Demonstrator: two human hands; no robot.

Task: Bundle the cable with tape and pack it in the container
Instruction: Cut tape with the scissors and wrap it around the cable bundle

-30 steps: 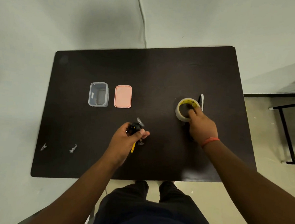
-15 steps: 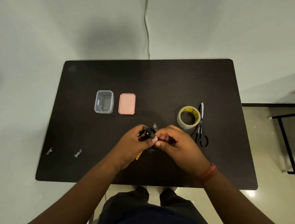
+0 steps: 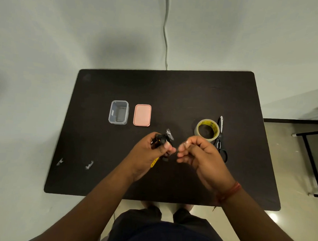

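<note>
My left hand [image 3: 147, 152] grips a small coiled black cable [image 3: 162, 138] above the table's middle, with a bit of clear tape sticking up from the bundle and a yellow tag hanging below the palm. My right hand [image 3: 202, 157] hovers just right of it, fingers curled and pinched; I cannot tell whether anything is between the fingertips. The clear tape roll [image 3: 207, 129] with a yellow core lies flat to the right. An open clear container [image 3: 118, 112] stands at the left middle, its pink lid [image 3: 142, 115] lying beside it.
Black-handled scissors [image 3: 220, 139] lie right of the tape roll. Two small pale scraps [image 3: 89, 165] rest near the dark table's [image 3: 174, 92] front left. A black metal frame [image 3: 311, 159] stands off the table's right side.
My right hand left the tape roll, came to the cable in my left hand, and has now drawn a little apart to the right. The view has shifted down.
</note>
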